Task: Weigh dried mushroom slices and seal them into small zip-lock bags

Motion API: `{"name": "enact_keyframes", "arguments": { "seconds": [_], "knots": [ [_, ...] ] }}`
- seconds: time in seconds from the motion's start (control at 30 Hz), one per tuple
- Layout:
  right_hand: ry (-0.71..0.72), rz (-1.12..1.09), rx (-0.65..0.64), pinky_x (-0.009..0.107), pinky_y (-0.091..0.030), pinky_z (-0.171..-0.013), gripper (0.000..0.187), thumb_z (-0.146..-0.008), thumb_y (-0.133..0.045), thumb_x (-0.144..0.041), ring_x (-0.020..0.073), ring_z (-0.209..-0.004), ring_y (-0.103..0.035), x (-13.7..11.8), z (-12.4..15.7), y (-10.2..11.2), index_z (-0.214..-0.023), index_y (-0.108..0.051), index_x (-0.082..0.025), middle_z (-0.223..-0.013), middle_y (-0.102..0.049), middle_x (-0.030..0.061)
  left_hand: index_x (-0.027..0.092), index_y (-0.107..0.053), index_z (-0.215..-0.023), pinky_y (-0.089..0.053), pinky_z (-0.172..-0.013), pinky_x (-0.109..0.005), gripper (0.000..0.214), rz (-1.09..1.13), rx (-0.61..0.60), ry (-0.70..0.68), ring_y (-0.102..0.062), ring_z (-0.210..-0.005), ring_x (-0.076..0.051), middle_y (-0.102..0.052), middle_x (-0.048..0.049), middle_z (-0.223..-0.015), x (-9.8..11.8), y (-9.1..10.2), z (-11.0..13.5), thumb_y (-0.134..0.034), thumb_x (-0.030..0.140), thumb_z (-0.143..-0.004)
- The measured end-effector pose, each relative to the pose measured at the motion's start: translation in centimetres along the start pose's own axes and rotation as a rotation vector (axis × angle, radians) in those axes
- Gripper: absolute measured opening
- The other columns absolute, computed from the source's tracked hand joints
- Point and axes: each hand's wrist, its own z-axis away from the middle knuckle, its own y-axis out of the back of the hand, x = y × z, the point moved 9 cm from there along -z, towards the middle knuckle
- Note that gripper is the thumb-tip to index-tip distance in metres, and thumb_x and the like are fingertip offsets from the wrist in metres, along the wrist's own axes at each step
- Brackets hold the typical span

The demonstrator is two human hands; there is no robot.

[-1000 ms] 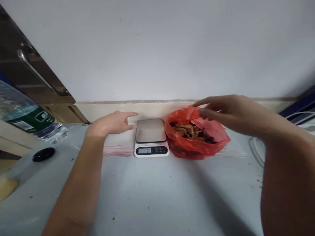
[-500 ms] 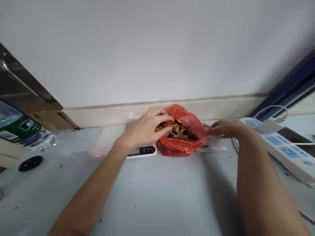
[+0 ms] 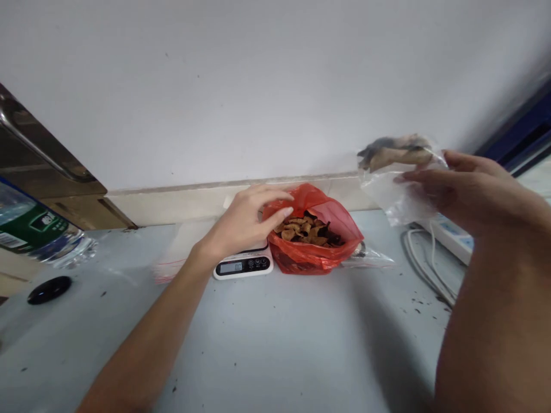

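My right hand is raised on the right, its fingers closed on a clear plastic bag with pale brown and dark dried pieces inside. My left hand hovers above the kitchen scale, at the left rim of a red plastic bag. Its thumb and fingers are apart with nothing between them. Curled brown dried pieces fill the open red bag. The scale's display reads zero; my left hand hides most of its plate. Another clear bag lies partly behind the red bag.
Flat clear bags with red edges lie left of the scale. At the left are a water bottle and a black oval object. A power strip and white cable sit at the right. A wall rises behind.
My right hand has lifted the clear bag of dried pieces from beside the red bag, up and to the right. My left hand has drawn back slightly left from over the red bag's contents.
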Motion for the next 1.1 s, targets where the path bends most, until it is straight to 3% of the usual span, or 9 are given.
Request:
{"name": "enact_keyframes", "arguments": {
  "seconds": [0.1, 0.27, 0.33, 0.43, 0.57, 0.77, 0.93, 1.03, 1.1],
  "knots": [
    [-0.076, -0.139, -0.074, 0.030, -0.045, -0.063, 0.017, -0.072, -0.073, -0.015, 0.0126, -0.067, -0.060, -0.5, 0.8, -1.1, -0.087, -0.067, -0.021, -0.082, -0.072, 0.0050, 0.016, -0.070, -0.132, -0.055, -0.101, -0.037, 0.046, 0.311, 0.091, 0.182, -0.070, -0.114, -0.025, -0.075, -0.0125, -0.128, -1.4, 1.0, 0.1, -0.057, 0.048, -0.101],
    [0.266, 0.006, -0.747, 0.025, -0.038, -0.051, 0.016, -0.065, -0.076, -0.031, 0.0125, -0.056, -0.055, -5.0, 3.8, -9.3, -0.075, -0.069, -0.020, -0.061, -0.065, -0.0011, 0.021, -0.065, -0.142, -0.058, -0.096, -0.040, 0.071, 0.616, 0.005, 0.385, -0.070, -0.118, -0.031, -0.075, -0.0133, -0.128, -2.8, 1.0, 0.7, -0.062, 0.071, -0.092],
    [0.320, 0.051, -0.874, 0.025, -0.040, -0.049, 0.021, -0.067, -0.075, -0.033, 0.0129, -0.056, -0.056, -5.3, 4.7, -11.6, -0.083, -0.073, -0.020, -0.063, -0.067, -0.0021, 0.021, -0.074, -0.128, -0.058, -0.089, -0.038, 0.064, 0.554, -0.073, 0.366, -0.072, -0.108, -0.029, -0.078, -0.0109, -0.116, -2.7, 1.1, 1.0, -0.075, 0.067, -0.083],
    [0.294, 0.066, -0.896, 0.024, -0.043, -0.050, 0.029, -0.069, -0.075, -0.032, 0.0145, -0.058, -0.061, -4.9, 4.9, -13.6, -0.096, -0.077, -0.021, -0.069, -0.072, -0.0022, 0.019, -0.081, -0.101, -0.057, -0.081, -0.033, 0.043, 0.473, -0.054, 0.350, -0.072, -0.091, -0.023, -0.079, -0.0064, -0.096, -3.4, 2.4, 1.5, -0.083, 0.056, -0.078],
    [0.259, 0.031, -0.893, 0.026, -0.048, -0.054, 0.016, -0.069, -0.083, -0.036, 0.0154, -0.059, -0.063, -4.5, 5.1, -14.6, -0.074, -0.078, -0.022, -0.066, -0.072, -0.0011, 0.019, -0.075, -0.086, -0.053, -0.072, -0.028, 0.036, 0.432, 0.151, 0.411, -0.068, -0.078, -0.017, -0.075, -0.0022, -0.081, -5.6, 5.4, 2.6, -0.087, 0.051, -0.072],
    [0.035, -0.225, -0.938, 0.026, -0.048, -0.050, 0.027, -0.065, -0.088, -0.041, 0.0137, -0.052, -0.059, -3.7, 5.5, -16.0, -0.059, -0.072, -0.021, -0.060, -0.069, 0.0008, 0.020, -0.066, -0.083, -0.048, -0.065, -0.025, 0.028, 0.397, 0.321, 0.491, -0.063, -0.070, -0.014, -0.068, 0.0009, -0.074, -7.5, 8.4, 3.7, -0.084, 0.040, -0.077],
    [0.044, -0.247, -1.010, 0.024, -0.044, -0.051, 0.024, -0.067, -0.087, -0.036, 0.0108, -0.054, -0.056, -4.1, 6.5, -17.6, -0.059, -0.071, -0.019, -0.059, -0.066, -0.0006, 0.020, -0.065, -0.093, -0.055, -0.073, -0.032, 0.013, 0.181, 0.308, 0.632, -0.069, -0.078, -0.019, -0.072, -0.0025, -0.082, -9.0, 9.1, 4.7, -0.071, 0.030, -0.087],
    [0.100, -0.173, -1.026, 0.025, -0.037, -0.047, 0.032, -0.064, -0.087, -0.039, 0.0103, -0.051, -0.050, -4.3, 7.0, -18.5, -0.051, -0.065, -0.020, -0.053, -0.061, -0.0013, 0.020, -0.065, -0.105, -0.056, -0.081, -0.036, 0.026, -0.072, 0.346, 0.524, -0.070, -0.088, -0.022, -0.074, -0.0046, -0.097, -7.4, 10.0, 4.6, -0.073, 0.028, -0.081],
    [0.117, -0.150, -1.022, 0.026, -0.032, -0.046, 0.031, -0.065, -0.086, -0.039, 0.0098, -0.050, -0.047, -4.2, 7.3, -19.1, -0.053, -0.065, -0.020, -0.054, -0.060, -0.0018, 0.020, -0.068, -0.099, -0.054, -0.082, -0.034, 0.023, -0.145, 0.246, 0.374, -0.068, -0.091, -0.021, -0.074, -0.0047, -0.100, -5.1, 9.1, 3.8, -0.074, 0.034, -0.081]
  ]
}}
